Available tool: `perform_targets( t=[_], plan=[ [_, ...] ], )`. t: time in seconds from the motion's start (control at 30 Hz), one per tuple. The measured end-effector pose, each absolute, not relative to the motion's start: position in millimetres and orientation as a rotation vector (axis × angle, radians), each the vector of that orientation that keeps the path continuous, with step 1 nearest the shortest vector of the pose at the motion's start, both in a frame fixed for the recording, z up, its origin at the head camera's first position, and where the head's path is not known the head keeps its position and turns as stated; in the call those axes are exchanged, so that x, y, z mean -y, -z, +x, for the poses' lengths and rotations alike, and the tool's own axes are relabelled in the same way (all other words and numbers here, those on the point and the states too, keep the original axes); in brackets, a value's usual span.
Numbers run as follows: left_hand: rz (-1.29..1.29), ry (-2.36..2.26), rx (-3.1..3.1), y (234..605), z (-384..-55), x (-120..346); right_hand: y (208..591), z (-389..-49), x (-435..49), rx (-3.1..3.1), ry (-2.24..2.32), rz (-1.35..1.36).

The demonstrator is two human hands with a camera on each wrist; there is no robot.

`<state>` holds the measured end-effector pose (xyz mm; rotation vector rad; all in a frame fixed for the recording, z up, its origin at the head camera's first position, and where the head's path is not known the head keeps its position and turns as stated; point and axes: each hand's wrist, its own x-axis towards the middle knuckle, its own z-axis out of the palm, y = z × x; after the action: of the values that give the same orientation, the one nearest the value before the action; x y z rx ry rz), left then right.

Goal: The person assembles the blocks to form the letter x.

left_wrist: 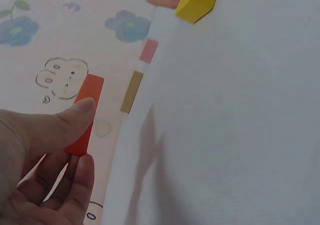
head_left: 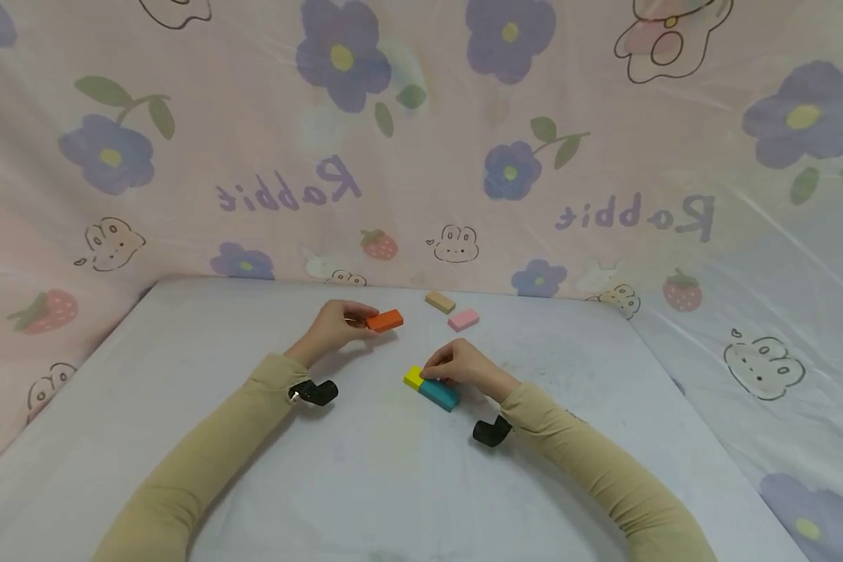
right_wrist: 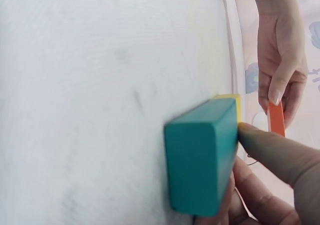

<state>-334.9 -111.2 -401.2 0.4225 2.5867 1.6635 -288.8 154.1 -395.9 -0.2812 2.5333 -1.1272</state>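
Observation:
My left hand (head_left: 339, 326) pinches an orange block (head_left: 385, 321) between thumb and fingers, raised over the white table. In the left wrist view the thumb lies on one broad face of that block (left_wrist: 92, 87). Lower and to the right, my right hand (head_left: 466, 364) grips a teal block (head_left: 440, 395) that lies end to end with a yellow block (head_left: 414, 378). From the right wrist, one fingertip (right_wrist: 245, 129) touches the upper face near where teal (right_wrist: 192, 167) meets yellow, while other fingers curl behind the teal block, partly hidden by it.
A tan block (head_left: 440, 302) and a pink block (head_left: 464, 320) lie near the table's back edge, beyond both hands. Black wrist cameras hang below each cuff. A printed cloth (head_left: 421, 156) rises behind the white tabletop (head_left: 365, 484).

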Motion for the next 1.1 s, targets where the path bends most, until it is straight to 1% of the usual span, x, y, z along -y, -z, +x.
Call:
perform_targets(
  t=[0.47, 0.77, 1.1],
  plan=[
    [0.486, -1.704, -2.527, 400.1, -300.6, 114.4, 396.3, -288.5, -154.3, -2.540, 1.112, -0.290],
    [0.439, -1.726, -2.477, 398.7, -279.5, 115.7, 396.8, -288.7, -154.6, -2.529, 1.129, -0.292],
    [0.444, -1.718, -2.422, 405.3, -258.3, 112.2, 394.4, -287.5, -154.6, -2.516, 1.146, -0.311]
  ],
)
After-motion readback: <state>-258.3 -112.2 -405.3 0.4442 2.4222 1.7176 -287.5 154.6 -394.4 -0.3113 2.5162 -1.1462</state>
